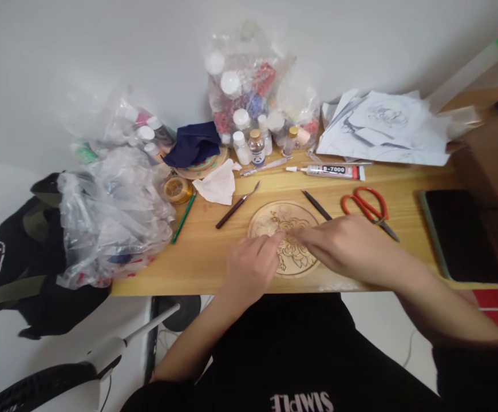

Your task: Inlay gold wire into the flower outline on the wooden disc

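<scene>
A round, pale wooden disc (303, 266) lies near the front edge of the table, bearing a flower pattern in gold-coloured lines. Over its left part rests my left hand (253, 260), fingers drawn together and fingertips near the middle of the pattern. My right hand (339, 243) reaches in from the other side with its fingers pinched. The fingertips of both hands almost meet over the pattern; whatever is between them is too small to make out. Black tweezers (316, 205) lie just beyond my right hand, and a dark-handled craft knife (237, 205) lies left of the disc.
Red-handled scissors (367, 206) and a phone (461, 234) lie to the right. Behind are a B-7000 glue tube (330, 171), small bottles (256, 147), and drawing sheets (382, 123). Plastic bags (115, 212), a tape roll (177, 189) and a green pencil (184, 218) occupy the left.
</scene>
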Tool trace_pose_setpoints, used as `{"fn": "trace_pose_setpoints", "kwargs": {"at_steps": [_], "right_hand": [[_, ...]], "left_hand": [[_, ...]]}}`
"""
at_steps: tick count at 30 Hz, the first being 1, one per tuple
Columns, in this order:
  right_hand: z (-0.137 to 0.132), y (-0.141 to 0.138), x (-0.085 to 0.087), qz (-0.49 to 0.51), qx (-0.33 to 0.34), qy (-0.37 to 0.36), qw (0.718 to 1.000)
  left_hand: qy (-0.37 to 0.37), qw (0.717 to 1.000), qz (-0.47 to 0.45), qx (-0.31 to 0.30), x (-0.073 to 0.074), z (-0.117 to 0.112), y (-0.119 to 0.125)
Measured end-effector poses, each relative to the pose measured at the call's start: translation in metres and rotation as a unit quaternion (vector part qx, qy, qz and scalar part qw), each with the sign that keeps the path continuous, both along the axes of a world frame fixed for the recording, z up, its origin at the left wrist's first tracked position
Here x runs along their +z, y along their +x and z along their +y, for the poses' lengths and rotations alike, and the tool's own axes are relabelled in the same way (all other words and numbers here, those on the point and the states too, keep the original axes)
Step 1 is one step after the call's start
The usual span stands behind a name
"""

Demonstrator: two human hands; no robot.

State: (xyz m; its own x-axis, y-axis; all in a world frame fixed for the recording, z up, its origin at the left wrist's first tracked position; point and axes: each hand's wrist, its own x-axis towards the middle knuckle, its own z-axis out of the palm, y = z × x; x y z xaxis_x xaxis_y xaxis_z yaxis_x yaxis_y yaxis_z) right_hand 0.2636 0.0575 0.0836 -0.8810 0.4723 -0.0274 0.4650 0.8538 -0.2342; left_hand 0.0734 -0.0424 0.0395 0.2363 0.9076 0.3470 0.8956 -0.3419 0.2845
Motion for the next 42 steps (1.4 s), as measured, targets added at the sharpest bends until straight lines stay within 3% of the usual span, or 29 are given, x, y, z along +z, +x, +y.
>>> {"fn": "trace_pose_setpoints", "kwargs": {"at_steps": [3, 6, 10, 13, 21, 35, 42], "right_hand": [[0.024, 0.002, -0.006, 0.035, -0.053, 0.055, 0.996], [0.048, 0.006, -0.024, 0.094, -0.119, 0.086, 0.985], [0.067, 0.009, -0.049, 0.101, -0.07, 0.046, 0.991], [0.072, 0.011, -0.058, 0.109, -0.049, 0.031, 0.992], [0.067, 0.014, -0.055, 0.114, -0.044, 0.003, 0.992], [0.047, 0.01, -0.048, 0.029, 0.002, -0.042, 0.999], [0.038, -0.002, -0.054, 0.049, 0.025, 0.033, 0.998]], "left_hand": [[0.014, 0.997, -0.022, 0.069, -0.003, 0.002, -0.009], [0.004, 0.99, -0.03, 0.139, -0.01, 0.002, -0.021], [-0.019, 0.984, -0.029, 0.172, -0.025, 0.0, -0.028], [-0.027, 0.982, -0.042, 0.181, -0.034, 0.0, -0.027], [-0.018, 0.982, -0.07, 0.176, -0.038, 0.0, -0.028], [-0.005, 0.977, -0.083, 0.197, -0.038, -0.024, -0.025], [-0.023, 0.99, -0.083, 0.114, -0.03, -0.018, -0.013]]}}
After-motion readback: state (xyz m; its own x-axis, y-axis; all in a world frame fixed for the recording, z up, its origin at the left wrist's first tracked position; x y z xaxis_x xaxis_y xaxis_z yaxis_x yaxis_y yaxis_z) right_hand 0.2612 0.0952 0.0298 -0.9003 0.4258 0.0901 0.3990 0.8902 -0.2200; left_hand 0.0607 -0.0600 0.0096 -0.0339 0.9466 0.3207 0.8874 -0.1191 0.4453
